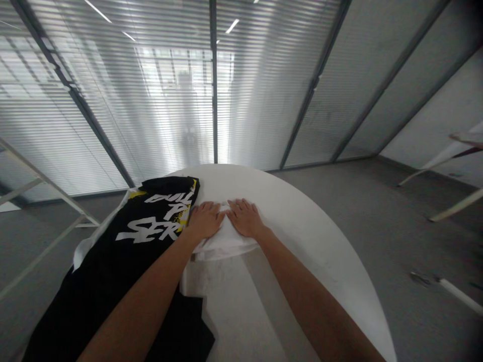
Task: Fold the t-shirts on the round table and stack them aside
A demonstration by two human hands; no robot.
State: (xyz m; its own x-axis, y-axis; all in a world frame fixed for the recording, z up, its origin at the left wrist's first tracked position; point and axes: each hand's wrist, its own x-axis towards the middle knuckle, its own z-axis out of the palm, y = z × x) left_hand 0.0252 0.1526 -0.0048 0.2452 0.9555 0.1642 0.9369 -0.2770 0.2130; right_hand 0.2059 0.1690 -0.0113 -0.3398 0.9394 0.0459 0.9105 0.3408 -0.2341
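Both palms face down on a folded white cloth (226, 246) that lies on the round white table (320, 241). My left hand (206, 220) rests on its left part with the fingers stretched out. Beside it, my right hand (244, 217) lies flat on the right part, fingers pointing away from me. The two thumbs nearly meet in the middle. Left of my hands is a black garment (109, 281) with white lettering and yellow patches. It reaches from the tabletop past the left edge, and my left forearm crosses over it.
Glass partitions with blinds (256, 100) stand beyond the table. A pale metal frame (49, 176) is at the left. White furniture with thin legs (453, 146) stands at the right on the grey floor (339, 201). A white bar (460, 296) is low at the right.
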